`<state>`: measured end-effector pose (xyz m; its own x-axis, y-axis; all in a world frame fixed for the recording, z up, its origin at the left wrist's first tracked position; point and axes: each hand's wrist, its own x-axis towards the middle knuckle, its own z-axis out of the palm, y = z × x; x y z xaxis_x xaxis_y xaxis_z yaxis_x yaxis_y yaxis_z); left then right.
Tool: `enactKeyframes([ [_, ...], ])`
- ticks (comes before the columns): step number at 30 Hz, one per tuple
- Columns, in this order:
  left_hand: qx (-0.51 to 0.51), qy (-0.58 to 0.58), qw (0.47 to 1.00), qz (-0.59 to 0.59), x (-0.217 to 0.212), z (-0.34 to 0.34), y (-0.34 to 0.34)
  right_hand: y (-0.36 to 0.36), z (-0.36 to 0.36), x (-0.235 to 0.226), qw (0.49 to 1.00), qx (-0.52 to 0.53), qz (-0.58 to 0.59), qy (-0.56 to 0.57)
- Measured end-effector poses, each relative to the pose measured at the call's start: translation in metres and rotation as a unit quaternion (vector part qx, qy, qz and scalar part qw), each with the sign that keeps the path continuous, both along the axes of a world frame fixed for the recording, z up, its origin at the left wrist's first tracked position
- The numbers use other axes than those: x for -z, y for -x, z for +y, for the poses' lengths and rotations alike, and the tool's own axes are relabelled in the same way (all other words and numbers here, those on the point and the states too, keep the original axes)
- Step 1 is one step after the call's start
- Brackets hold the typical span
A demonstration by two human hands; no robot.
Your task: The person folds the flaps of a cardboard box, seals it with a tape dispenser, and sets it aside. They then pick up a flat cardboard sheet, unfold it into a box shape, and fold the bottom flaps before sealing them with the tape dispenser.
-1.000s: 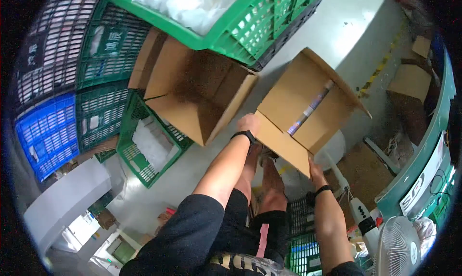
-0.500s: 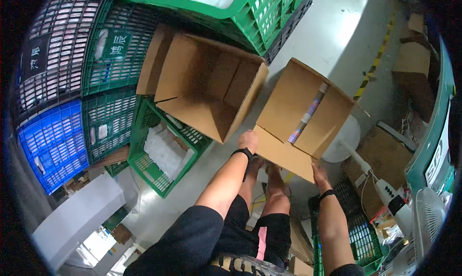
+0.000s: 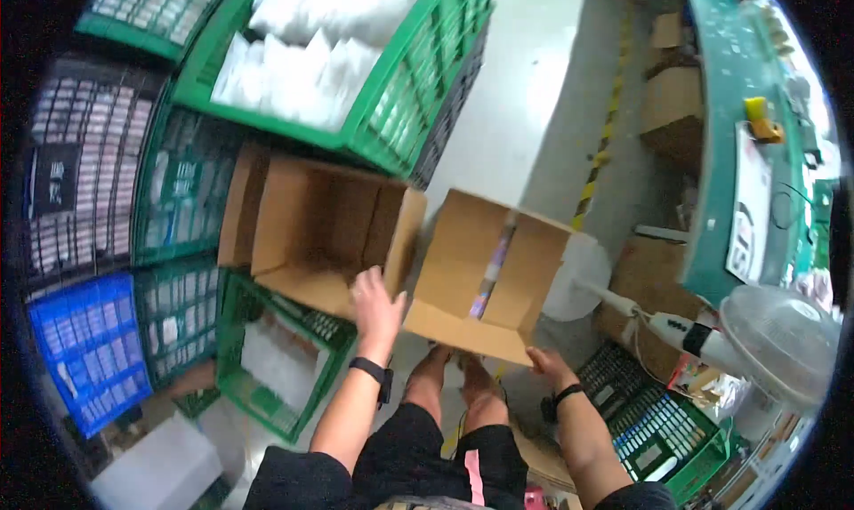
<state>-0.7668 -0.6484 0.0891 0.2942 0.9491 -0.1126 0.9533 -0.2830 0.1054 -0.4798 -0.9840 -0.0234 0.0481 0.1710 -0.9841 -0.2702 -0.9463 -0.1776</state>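
Observation:
An open cardboard box (image 3: 458, 265) is in front of me, with a strip of printed tape along its inner bottom. My right hand (image 3: 549, 368) grips its near right corner, thumb and fingers closed on the edge. To its left lies a second open cardboard box (image 3: 307, 203), its inside shadowed. My left hand (image 3: 376, 310) is over the near right edge of that second box with its fingers spread and nothing in them. Whether the fingertips touch the cardboard I cannot tell.
A large green crate (image 3: 267, 123) of white wrapped items stands beyond the boxes. A lower green crate (image 3: 298, 417) sits near left, beside stacked crates including a blue crate (image 3: 93, 341). On the right are a white fan (image 3: 774, 341), a green-topped table (image 3: 712, 199) and a dark crate (image 3: 614, 377).
My left hand has let go of the right box and moved left to the second box, its fingers opening. My right hand keeps its corner. The view has shifted.

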Motion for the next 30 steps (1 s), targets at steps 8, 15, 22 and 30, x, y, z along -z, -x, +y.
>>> enactKeyframes([
  [8, -0.002, 0.107, 0.992, -0.066, 0.049, 0.012, 0.090, 0.023, -0.053, -0.075, 0.972, -0.185, -0.146, -0.021],
  [15, 0.008, 0.102, 0.993, -0.062, -0.090, 0.015, 0.142, 0.051, -0.092, -0.111, 0.964, -0.198, -0.138, -0.111],
  [22, -0.050, 0.081, 0.992, -0.085, -0.230, -0.032, 0.161, 0.060, -0.007, -0.186, 0.916, -0.313, -0.153, -0.198],
  [30, -0.073, -0.007, 0.990, -0.119, -0.511, -0.111, 0.153, 0.128, 0.115, -0.265, 0.950, -0.104, 0.173, -0.240],
])
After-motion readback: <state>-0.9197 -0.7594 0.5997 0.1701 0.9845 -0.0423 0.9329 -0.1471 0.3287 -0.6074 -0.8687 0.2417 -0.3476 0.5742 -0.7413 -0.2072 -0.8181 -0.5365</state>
